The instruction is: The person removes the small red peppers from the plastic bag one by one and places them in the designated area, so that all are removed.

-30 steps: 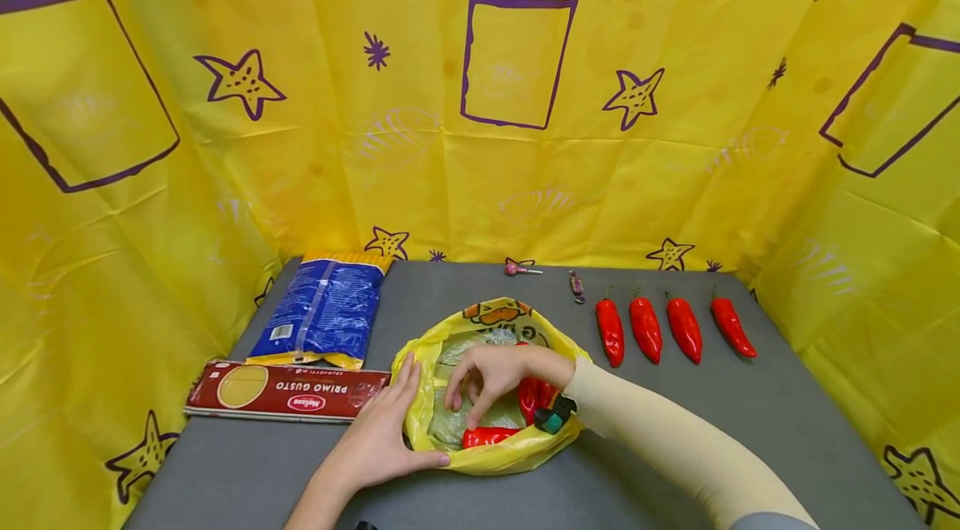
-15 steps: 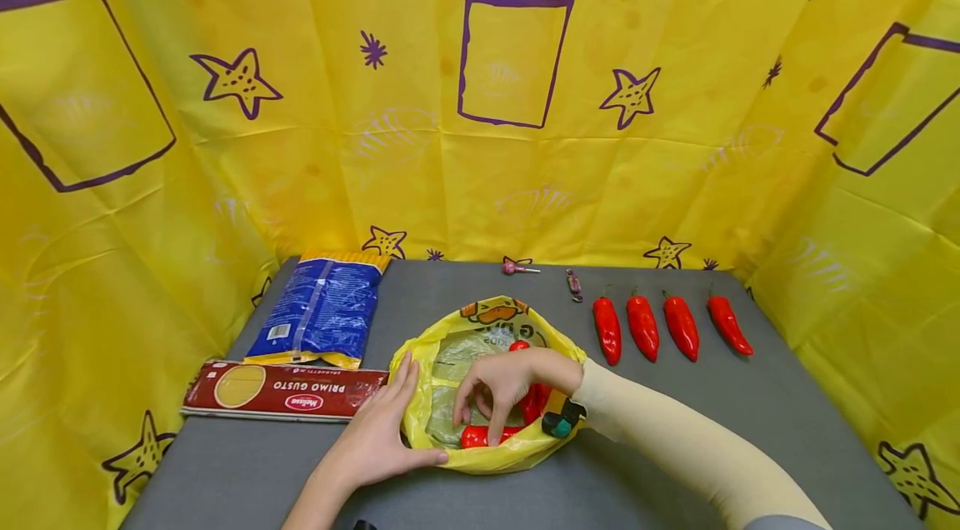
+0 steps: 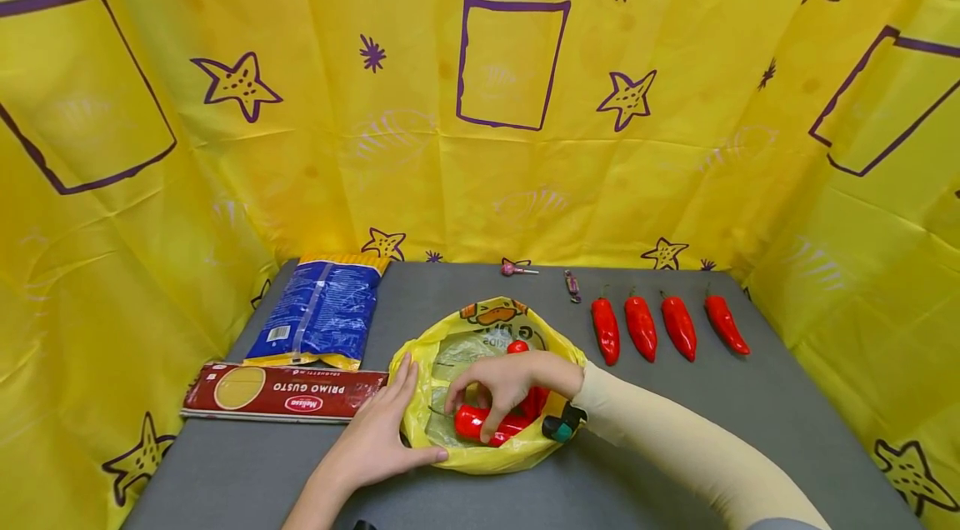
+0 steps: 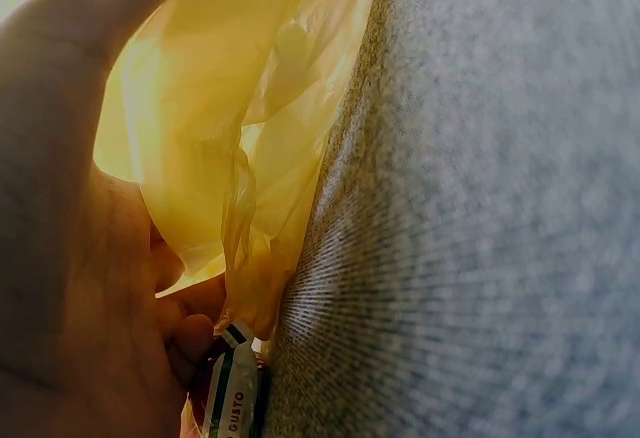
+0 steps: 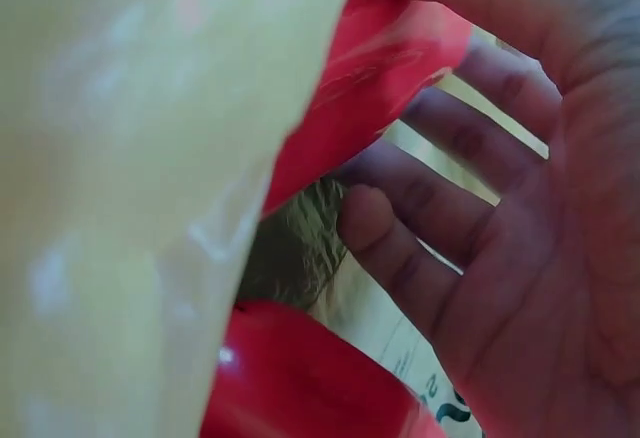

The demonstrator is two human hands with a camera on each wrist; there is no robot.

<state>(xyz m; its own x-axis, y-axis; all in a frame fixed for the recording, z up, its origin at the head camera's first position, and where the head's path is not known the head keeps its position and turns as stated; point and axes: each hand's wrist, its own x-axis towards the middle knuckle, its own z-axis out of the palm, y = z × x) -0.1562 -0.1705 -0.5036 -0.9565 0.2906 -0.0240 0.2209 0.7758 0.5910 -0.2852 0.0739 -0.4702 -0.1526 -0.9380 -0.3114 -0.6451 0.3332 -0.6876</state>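
Note:
A yellow plastic bag (image 3: 423, 347) lies with its mouth open in front of me, the inside facing up. My left hand (image 3: 382, 430) rests along its left side, fingers extended at the rim and thumb at the front edge. Inside the bag, my right hand (image 3: 498, 384) grips a red pepper (image 3: 470, 422) between thumb and fingers; its thin stem points left. The right wrist view shows that pepper (image 5: 370, 88) under the fingers, with a second red pepper (image 5: 300, 378) below. Another red pepper (image 3: 517, 347) shows behind the right hand, partly hidden by it.
Several red peppers (image 3: 640, 328) stand in a row at right. A lollipop (image 3: 513, 269) and a wrapped candy (image 3: 572, 286) lie behind the bag. Left are a blue packet (image 3: 318, 309) and a dark red spaghetti pack (image 3: 288, 391), its end close to the left hand. Yellow cloth walls surround the table.
My right hand has lowered its thumb onto the pepper near the front rim and taken hold. The pepper has risen and its stem has come into view. The left hand stays put.

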